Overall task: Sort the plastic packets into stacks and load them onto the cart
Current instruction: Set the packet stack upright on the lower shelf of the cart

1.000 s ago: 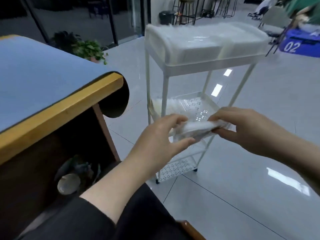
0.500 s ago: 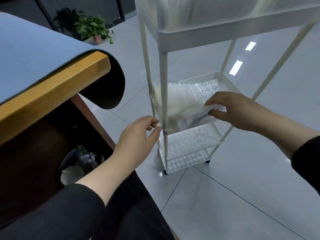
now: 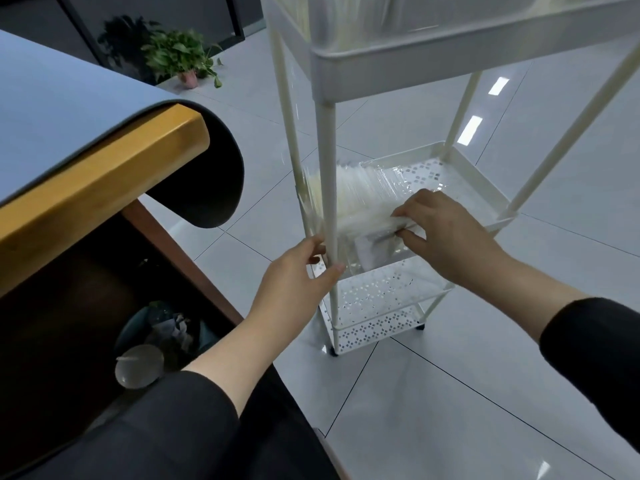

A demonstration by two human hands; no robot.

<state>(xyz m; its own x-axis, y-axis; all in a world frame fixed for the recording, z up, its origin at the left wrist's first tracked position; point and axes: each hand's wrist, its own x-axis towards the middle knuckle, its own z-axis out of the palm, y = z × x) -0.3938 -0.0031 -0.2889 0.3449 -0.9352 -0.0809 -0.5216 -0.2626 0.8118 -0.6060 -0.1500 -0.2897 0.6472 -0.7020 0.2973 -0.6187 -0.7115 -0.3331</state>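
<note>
Left hand point(image 3: 298, 271) seen at cart point(image 3: 412, 53) front post, fingers loosely curved beside post and middle-shelf corner; firm grip cannot be told. Packet stack point(image 3: 360, 199) laid on middle shelf, left part. Fresh packets point(image 3: 377, 225) pinched by right hand point(image 3: 446, 233) at near end of stack. Step judged: loading. Next move judged to call for release, squaring of edges. Versus half second earlier: left hand brought against post, right hand carried further over shelf.
</note>
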